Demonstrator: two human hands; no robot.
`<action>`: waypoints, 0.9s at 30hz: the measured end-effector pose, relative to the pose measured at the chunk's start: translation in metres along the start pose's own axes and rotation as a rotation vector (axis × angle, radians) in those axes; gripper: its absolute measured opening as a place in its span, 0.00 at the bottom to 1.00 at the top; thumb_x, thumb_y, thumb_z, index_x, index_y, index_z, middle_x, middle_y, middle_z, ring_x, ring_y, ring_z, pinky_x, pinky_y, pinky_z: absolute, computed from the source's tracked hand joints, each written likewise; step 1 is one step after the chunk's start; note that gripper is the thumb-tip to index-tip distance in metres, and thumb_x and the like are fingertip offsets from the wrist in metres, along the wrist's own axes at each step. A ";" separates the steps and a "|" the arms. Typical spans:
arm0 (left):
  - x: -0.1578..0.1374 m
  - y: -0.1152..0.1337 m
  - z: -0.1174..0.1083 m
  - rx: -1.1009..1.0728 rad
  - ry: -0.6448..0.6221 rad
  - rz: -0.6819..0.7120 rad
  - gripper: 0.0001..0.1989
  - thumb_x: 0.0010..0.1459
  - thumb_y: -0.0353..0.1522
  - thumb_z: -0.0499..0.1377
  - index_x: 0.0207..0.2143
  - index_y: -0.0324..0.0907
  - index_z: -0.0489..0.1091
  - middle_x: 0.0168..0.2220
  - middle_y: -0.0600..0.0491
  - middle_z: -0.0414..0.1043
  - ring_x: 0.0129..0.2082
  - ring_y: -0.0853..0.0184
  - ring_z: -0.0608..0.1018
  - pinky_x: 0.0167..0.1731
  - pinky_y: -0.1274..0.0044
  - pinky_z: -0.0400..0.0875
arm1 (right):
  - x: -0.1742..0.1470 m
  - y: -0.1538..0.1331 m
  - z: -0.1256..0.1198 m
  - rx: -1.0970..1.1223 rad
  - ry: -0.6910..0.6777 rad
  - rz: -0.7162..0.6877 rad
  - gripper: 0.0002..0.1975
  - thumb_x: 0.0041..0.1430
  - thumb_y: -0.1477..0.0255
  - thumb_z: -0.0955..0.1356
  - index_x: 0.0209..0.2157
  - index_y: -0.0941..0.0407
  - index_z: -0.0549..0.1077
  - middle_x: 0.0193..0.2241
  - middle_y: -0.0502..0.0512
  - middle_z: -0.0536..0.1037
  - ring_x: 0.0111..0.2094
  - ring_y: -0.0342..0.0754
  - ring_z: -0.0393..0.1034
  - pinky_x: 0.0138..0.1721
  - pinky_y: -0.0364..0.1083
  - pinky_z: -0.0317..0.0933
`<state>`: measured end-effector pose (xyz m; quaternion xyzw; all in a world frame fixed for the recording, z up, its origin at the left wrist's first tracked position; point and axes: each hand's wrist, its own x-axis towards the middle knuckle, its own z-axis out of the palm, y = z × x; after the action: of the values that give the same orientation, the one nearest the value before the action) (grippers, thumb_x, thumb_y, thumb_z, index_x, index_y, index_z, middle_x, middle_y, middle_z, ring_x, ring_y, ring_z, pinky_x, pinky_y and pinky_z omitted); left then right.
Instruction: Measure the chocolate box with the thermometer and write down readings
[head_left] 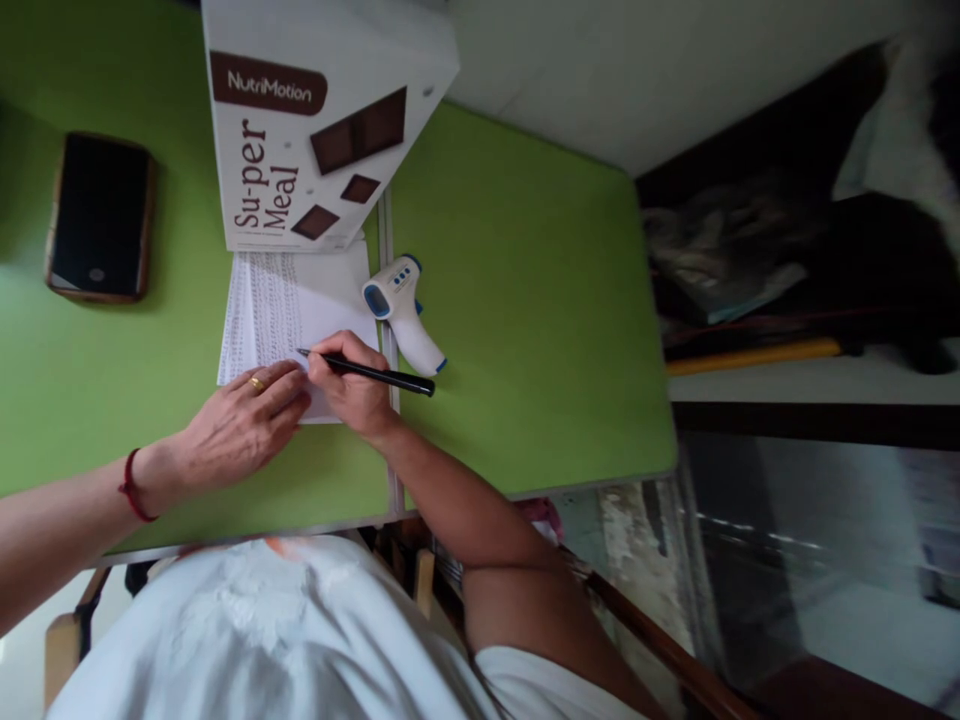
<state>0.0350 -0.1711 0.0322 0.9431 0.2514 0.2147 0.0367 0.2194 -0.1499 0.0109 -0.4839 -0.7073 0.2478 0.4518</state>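
A sheet of white paper (337, 290) lies on the green table, its left part filled with columns of small handwritten marks. My right hand (352, 385) grips a black pen (386, 376), whose tip rests at or just over the paper beside the written columns. Flat on the lower edge of the sheet is my left hand (251, 415), fingers stretched out and a ring on one of them. Its fingertips come close to my right hand. The paper's far end runs up to a white NutriMotion box (300, 150), which may cover part of it.
Right of the paper, a white and blue infrared thermometer (405, 315) lies across the seam of the green table (525, 300). A dark phone (101, 215) in a brown-edged case sits at the left. Beyond the right edge is a cluttered shelf (750, 385) with a yellow bar.
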 end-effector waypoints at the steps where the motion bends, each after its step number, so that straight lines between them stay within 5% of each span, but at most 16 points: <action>1: 0.000 0.000 0.000 -0.003 0.002 0.001 0.09 0.65 0.25 0.52 0.42 0.30 0.71 0.47 0.36 0.72 0.52 0.49 0.74 0.48 0.63 0.76 | 0.000 0.000 0.000 -0.001 0.000 -0.005 0.06 0.60 0.70 0.66 0.29 0.54 0.68 0.24 0.45 0.72 0.25 0.39 0.66 0.29 0.41 0.63; 27: 0.001 0.000 -0.001 -0.011 0.000 -0.003 0.11 0.66 0.25 0.50 0.41 0.31 0.72 0.47 0.36 0.72 0.53 0.51 0.74 0.47 0.63 0.76 | -0.001 0.004 -0.001 -0.027 0.041 0.028 0.06 0.59 0.69 0.65 0.28 0.53 0.68 0.22 0.45 0.72 0.23 0.40 0.64 0.27 0.41 0.62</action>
<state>0.0353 -0.1704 0.0333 0.9425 0.2517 0.2159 0.0421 0.2224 -0.1495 0.0085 -0.5048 -0.6944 0.2347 0.4559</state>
